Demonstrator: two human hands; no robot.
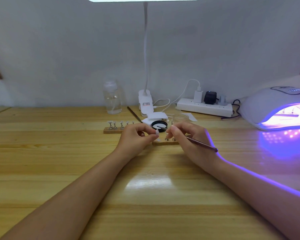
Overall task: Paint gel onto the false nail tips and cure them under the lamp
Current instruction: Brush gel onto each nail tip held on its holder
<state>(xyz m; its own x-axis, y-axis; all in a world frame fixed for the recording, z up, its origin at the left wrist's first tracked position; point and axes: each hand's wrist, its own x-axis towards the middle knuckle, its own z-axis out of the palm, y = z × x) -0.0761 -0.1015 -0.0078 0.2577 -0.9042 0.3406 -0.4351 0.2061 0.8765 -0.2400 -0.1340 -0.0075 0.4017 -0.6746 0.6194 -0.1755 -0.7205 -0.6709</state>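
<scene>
Nail tip (157, 132) is pinched by the left hand (137, 135); right hand (185, 135) grips a brush (202, 144) above the bench (76, 153).

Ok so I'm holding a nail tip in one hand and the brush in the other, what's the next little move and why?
Probably bring the brush tip down onto the nail tip and start stroking gel on. Your left hand pinches the tip just in front of the open gel pot, and your right hand holds the bristles right beside it, not clearly touching yet.
</scene>
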